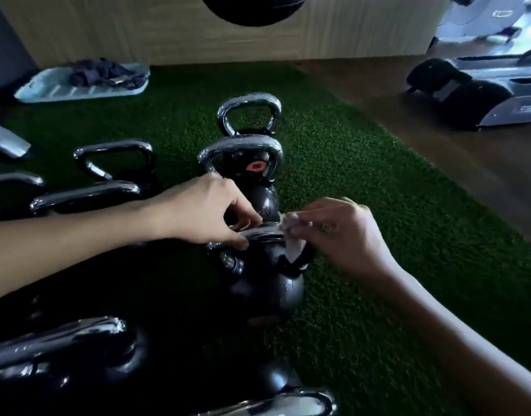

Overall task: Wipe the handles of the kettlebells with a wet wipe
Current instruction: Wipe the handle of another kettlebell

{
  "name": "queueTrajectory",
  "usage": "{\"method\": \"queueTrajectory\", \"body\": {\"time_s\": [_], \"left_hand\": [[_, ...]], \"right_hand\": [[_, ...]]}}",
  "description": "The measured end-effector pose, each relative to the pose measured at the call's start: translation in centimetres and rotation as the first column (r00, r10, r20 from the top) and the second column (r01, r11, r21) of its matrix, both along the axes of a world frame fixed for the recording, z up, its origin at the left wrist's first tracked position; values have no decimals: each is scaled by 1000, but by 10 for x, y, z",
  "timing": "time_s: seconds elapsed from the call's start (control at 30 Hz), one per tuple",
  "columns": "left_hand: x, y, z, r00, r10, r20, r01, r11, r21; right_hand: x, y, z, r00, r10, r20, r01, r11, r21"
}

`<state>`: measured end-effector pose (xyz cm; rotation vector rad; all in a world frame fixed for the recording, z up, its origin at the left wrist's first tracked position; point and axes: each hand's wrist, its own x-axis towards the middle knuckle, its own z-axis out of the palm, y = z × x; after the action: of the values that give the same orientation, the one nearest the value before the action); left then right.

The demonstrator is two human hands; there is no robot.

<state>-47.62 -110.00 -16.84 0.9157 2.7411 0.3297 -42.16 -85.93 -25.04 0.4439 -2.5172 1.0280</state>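
Nearest, at bottom edge: near-left kettlebell [57, 334] and near-centre kettlebell [288, 403], chrome handles only, blurred, no hand on either.

Item in work: black kettlebell [267, 286], mid-scene, upright on green turf [363, 181]. Handle [262, 232] chrome, long axis left to right across the view.

Left hand [210, 208]: fingers curled round left part of handle, apparently steadying.

Right hand [345, 232]: fingertips clenched in a pinch on wet wipe [294, 246]. Wipe draped over right end of handle, at the bend into the right leg.

Relation governing next stroke: bare bar directly left of wipe, between the two hands; right hand the nearer. Likely travel along the axis, toward left hand, with that hand needing to shift off for full coverage.

Farther, same row: middle kettlebell [243, 151], far kettlebell [249, 112], handles upright.

Left: further kettlebells [114, 154], handles lying over.

Far left: pale tray [48, 91] holding dark cloth [105, 73].

Far right: treadmill bases [483, 94].
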Motion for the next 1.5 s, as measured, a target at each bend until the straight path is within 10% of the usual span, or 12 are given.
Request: {"method": "queueTrajectory", "body": {"time_s": [0.13, 0.33, 0.47, 0.87, 1.5], "left_hand": [[12, 29, 0, 996, -25, -83, 21, 999, -50], [17, 39, -9, 964, -130, -233, 90, 980, -176], [21, 20, -11, 966, -106, -234, 60, 979, -197], [29, -72, -30, 965, 184, -187, -160, 978, 134], [19, -4, -30, 992, 41, -123, -22, 987, 158]], "right_hand": [[12, 21, -29, 994, -41, 101, 70, 950, -304], [10, 2, -24, 995, -82, -63, 70, 981, -179], [14, 8, -53, 984, -162, 77, 179, 909, -376], [11, -56, -49, 994, -103, 45, 112, 905, -411], [21, -24, -28, 978, -182, 97, 206, 887, -413]]}}
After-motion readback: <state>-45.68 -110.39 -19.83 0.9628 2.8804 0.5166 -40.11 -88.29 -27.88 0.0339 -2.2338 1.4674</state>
